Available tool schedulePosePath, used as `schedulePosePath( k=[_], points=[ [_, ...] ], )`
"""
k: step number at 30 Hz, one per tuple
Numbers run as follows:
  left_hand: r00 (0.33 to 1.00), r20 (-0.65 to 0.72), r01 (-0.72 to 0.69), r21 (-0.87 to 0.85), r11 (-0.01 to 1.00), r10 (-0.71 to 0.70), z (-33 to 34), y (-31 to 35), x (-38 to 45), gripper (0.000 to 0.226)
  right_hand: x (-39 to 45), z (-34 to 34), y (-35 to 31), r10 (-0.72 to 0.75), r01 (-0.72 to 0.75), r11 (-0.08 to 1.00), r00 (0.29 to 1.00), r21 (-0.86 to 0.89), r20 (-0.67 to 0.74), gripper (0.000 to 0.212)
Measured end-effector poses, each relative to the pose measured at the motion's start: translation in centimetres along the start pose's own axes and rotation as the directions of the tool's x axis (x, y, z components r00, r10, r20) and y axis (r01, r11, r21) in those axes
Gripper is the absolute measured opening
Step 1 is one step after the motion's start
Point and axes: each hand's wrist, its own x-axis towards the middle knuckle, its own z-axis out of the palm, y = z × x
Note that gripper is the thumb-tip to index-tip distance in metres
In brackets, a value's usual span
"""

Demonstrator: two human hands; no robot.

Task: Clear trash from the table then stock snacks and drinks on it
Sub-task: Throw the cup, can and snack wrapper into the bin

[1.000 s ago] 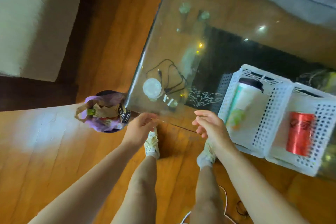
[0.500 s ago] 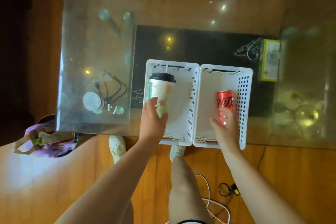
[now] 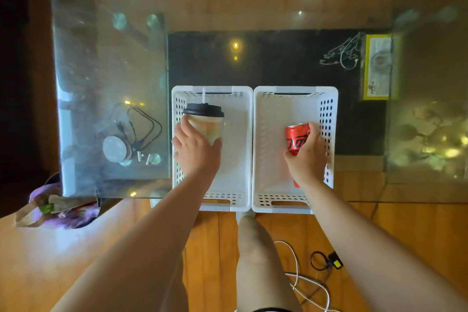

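glass table (image 3: 106,63), perhaps cables (image 3: 141,129) aside

cup (image 3: 205,125): my left hand (image 3: 196,151) covers its lower half
can (image 3: 296,138): bottom's behind my right hand (image 3: 307,159), logo only partly readable
yellow label (image 3: 377,66) under glass: print too small to read
trash bag (image 3: 59,206): contents blurry

Dim, glass glare, perhaps edge-warped.

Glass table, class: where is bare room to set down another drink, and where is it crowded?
Free: the glass table beyond the white baskets and left of them above the black cable. Crowded: around the cable and round disc.
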Motion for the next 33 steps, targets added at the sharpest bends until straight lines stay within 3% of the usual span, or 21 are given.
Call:
schedulePosePath(
  k=[7,14,19,24,27,30,33],
  points=[
    [1.0,0.014,0.011,-0.15,0.989,-0.009,-0.2,0.2,1.3,0.088,-0.2,0.0,0.2,-0.024,0.018,0.996,0.998,0.091,0.061,0.082],
    [0.993,0.088,-0.076,-0.018,0.997,0.077,-1.3,0.4,1.8,0.103,-1.7,-2.3,-0.8,-0.075,0.055,0.973,0.994,0.225,0.082,0.083],
    [0.99,0.068,-0.105,-0.265,0.958,0.127,-4.1,-0.2,-0.1,0.103,-3.8,-4.1,-3.0,-0.107,0.08,0.937,0.992,0.339,0.064,0.088],
    [0.98,-0.03,-0.182,-0.541,0.821,0.197,-9.8,-3.8,-3.4,0.104,-7.5,-4.7,-6.6,-0.169,0.114,0.907,0.98,0.406,0.103,0.097],
    [0.972,-0.1,-0.229,-0.61,0.759,0.213,-13.3,-7.6,-4.7,0.103,-10.1,-3.6,-9.6,-0.215,0.147,0.919,0.965,0.366,0.152,0.1],
    [0.975,-0.169,-0.223,-0.668,0.71,0.147,-16.6,-12.6,-5.4,0.085,-13.1,-1.5,-13.0,-0.281,0.207,0.922,0.939,0.328,0.197,0.099],
    [0.98,-0.196,-0.165,-0.723,0.671,0.031,-19.7,-18.7,-5.7,0.081,-16.9,1.3,-16.7,-0.346,0.246,0.9,0.906,0.361,0.246,0.094]
  ],
)
